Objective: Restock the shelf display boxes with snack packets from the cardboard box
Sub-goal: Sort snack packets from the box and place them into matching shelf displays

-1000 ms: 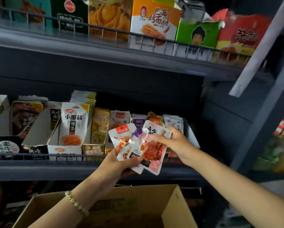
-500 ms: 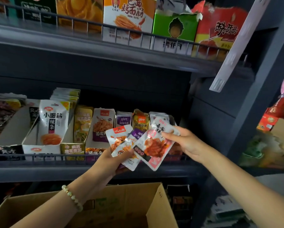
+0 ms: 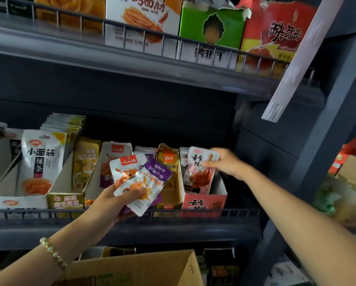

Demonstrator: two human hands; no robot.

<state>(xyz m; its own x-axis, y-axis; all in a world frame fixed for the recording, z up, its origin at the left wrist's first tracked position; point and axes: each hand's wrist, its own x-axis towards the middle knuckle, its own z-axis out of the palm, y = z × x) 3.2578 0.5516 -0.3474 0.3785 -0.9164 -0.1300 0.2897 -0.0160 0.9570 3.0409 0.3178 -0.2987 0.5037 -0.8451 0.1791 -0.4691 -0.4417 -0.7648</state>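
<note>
My left hand point(image 3: 113, 200) grips a small fan of snack packets in front of the middle shelf: a red-topped packet point(image 3: 123, 172) behind and a purple-topped packet point(image 3: 152, 182) in front. My right hand point(image 3: 226, 164) pinches a pink-and-white packet point(image 3: 199, 168) and holds it upright inside the pink display box point(image 3: 203, 203) at the row's right end. The open cardboard box point(image 3: 135, 269) sits below, at the bottom of the view.
Several display boxes line the middle shelf behind a low wire rail point(image 3: 214, 212), among them a yellow box point(image 3: 168, 201) and a white box point(image 3: 18, 201). The upper shelf point(image 3: 131, 65) carries larger boxes. A white price strip point(image 3: 296, 58) hangs at the right. More goods fill the neighbouring rack.
My right hand pulled the pink-and-white packet away from the fan in my left hand and moved it right and back into the pink display box. The view shifted closer.
</note>
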